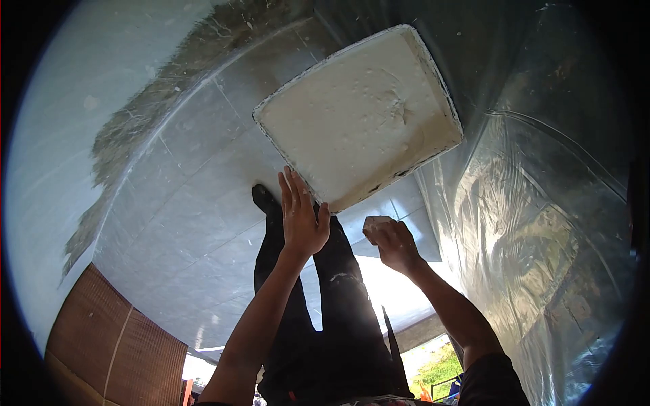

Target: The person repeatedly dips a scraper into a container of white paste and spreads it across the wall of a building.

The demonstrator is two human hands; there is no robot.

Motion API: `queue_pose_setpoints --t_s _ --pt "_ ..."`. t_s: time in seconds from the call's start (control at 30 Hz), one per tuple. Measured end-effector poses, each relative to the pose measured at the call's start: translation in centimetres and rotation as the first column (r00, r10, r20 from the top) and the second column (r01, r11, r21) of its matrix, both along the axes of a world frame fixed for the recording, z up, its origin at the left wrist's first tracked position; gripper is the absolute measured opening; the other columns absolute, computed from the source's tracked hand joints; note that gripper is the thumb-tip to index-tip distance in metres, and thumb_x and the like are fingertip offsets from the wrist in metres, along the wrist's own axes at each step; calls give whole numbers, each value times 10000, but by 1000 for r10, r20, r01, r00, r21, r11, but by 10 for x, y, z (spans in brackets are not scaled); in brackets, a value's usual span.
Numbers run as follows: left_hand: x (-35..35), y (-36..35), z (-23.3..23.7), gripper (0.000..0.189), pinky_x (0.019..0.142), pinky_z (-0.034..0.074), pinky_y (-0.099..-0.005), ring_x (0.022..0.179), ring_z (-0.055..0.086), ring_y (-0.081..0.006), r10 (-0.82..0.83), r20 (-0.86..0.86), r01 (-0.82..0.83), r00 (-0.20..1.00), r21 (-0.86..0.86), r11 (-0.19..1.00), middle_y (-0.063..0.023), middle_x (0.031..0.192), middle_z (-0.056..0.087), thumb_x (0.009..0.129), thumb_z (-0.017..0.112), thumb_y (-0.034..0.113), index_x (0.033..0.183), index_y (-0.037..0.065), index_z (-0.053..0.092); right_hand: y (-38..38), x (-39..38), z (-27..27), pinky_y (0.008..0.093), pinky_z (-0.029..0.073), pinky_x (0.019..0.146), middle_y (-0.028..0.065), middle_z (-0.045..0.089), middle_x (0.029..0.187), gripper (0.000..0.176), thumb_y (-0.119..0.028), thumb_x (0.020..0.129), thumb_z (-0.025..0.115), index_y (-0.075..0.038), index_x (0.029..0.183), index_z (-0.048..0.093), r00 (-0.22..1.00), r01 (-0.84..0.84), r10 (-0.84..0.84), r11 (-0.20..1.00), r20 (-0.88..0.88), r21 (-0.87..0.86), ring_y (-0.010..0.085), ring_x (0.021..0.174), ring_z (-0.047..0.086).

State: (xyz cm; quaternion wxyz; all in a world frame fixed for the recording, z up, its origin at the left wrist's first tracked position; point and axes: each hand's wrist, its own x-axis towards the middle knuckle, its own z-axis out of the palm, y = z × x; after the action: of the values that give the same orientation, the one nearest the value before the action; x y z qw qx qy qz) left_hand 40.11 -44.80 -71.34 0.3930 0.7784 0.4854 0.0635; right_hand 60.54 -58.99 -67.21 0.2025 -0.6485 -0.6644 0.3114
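Observation:
A rectangular tub [290,164] full of a thick off-white plaster-like mix [352,115] takes up the upper middle of the head view. My left hand [305,220] is at the tub's near left edge, fingers stretched out and pointing forward, with nothing in it. To the right, below the tub's near corner, my right hand [398,247] is closed around a small pale block [372,223]. The block has a flat, light-coloured face, and my fingers cover part of it.
My legs in dark trousers [342,291] stand on a grey tiled floor [196,196]. Clear plastic sheeting [501,223] hangs on the right. A pale wall [61,135] with a dark rough patch [156,101] curves along the left, above a brown panel [115,331].

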Motion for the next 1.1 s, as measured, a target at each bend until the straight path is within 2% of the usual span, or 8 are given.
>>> queue_pose_setpoints --t_s 0.07,0.13,0.2,0.33,0.47,0.6,0.77,1.1 --pt "-1 1 0 865 1222 164 -621 1534 45 -559 -2 -2 2 1000 -5 1000 -362 1654 61 979 525 211 1601 -82 -1 -24 -7 -3 431 517 746 110 579 923 301 75 765 599 -76 1024 607 989 59 -70 994 131 90 313 826 590" --pt "-1 0 0 864 1221 166 -620 1531 49 -564 -4 -7 4 1000 -6 1000 -366 1652 61 980 525 207 1601 -83 -2 -20 1 11 415 551 782 143 608 1062 398 138 720 583 -33 1080 581 940 332 -338 936 -35 -117 347 966 627" --pt "-1 0 -1 858 1222 173 -618 1535 43 -557 4 -3 -4 1000 -21 1000 -365 1652 66 973 530 210 1594 -98 25 -1 18 31 387 552 824 151 658 1138 335 146 779 482 -27 1059 545 842 504 -524 849 -131 -158 280 939 653" --pt "-1 -1 -3 851 1222 185 -614 1538 40 -549 23 13 -23 1000 -38 999 -366 1650 75 969 534 218 1586 -116 53 63 80 63 368 512 926 155 719 1057 254 72 868 463 -27 1085 548 811 488 -558 811 -176 -323 265 1008 681" --pt "1 -1 -3 849 1222 192 -611 1537 51 -551 48 29 -47 998 -47 998 -369 1648 78 971 534 216 1585 -119 52 135 118 70 453 518 913 200 692 1038 286 84 870 492 -20 1125 570 984 144 -104 942 144 -303 375 981 684" --pt "1 -2 -2 861 1224 213 -589 1534 81 -547 37 -15 -37 999 -58 998 -361 1650 85 970 540 185 1591 -103 18 176 124 63 513 510 926 240 700 1057 384 27 845 521 -81 1197 629 938 25 166 843 304 -537 412 1030 671" --pt "0 -4 -5 869 1226 227 -572 1543 84 -522 49 -10 -49 999 -73 996 -339 1659 85 976 532 171 1599 -80 -20 187 102 68 497 524 937 256 698 1042 388 13 823 537 -50 1190 643 885 13 292 761 361 -648 404 1023 678" --pt "0 -4 -7 828 1207 232 -624 1534 69 -552 66 21 -63 998 -88 994 -348 1652 127 977 523 215 1592 -104 69 172 51 60 420 593 817 186 703 823 150 -12 798 642 11 943 673 743 -332 596 723 305 -605 320 884 717"
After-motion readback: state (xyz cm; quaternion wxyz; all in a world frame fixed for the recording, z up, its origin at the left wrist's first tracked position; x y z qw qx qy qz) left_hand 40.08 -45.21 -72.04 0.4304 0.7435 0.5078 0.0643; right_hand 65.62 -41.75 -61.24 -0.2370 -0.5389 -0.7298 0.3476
